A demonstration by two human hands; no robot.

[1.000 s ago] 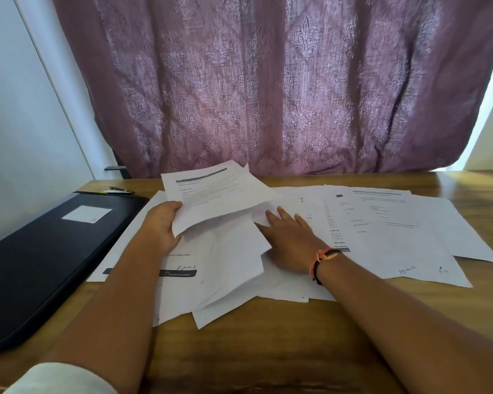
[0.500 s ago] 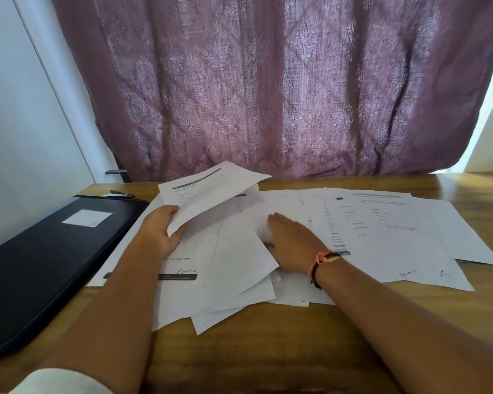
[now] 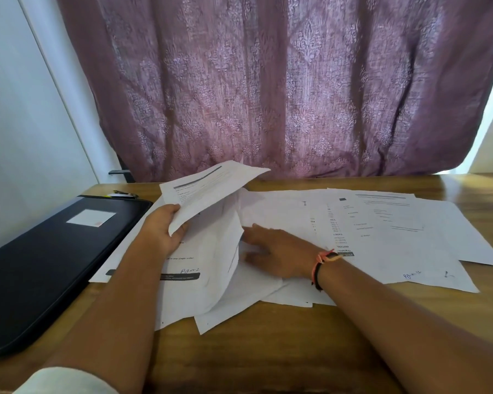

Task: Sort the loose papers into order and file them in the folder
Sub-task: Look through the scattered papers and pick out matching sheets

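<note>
At a wooden desk (image 3: 296, 351) before a mauve patterned curtain (image 3: 282, 95), we are midway through sorting white printed paper sheets (image 3: 382, 237), which lie fanned and overlapping across the desk's middle and right. Our left hand (image 3: 162, 231) is closed on the near corner of one printed sheet with a dark header bar (image 3: 211, 189), lifted and tilted clear of the pile. Our right hand (image 3: 276, 251), a pink-and-black cord bracelet (image 3: 322, 265) at its wrist, lies flat and open among the papers, fingers spread and reaching under a raised sheet; it grips nothing that we can see. The closed black rectangular folder with a white label (image 3: 54, 251) lies at the desk's left edge, just beside the pile, its long axis running away from us. It sits left of the left hand, the nearer of the two, so we judge filing falls to that side. Handwritten page marks show on some sheets, too small to read surely.
</note>
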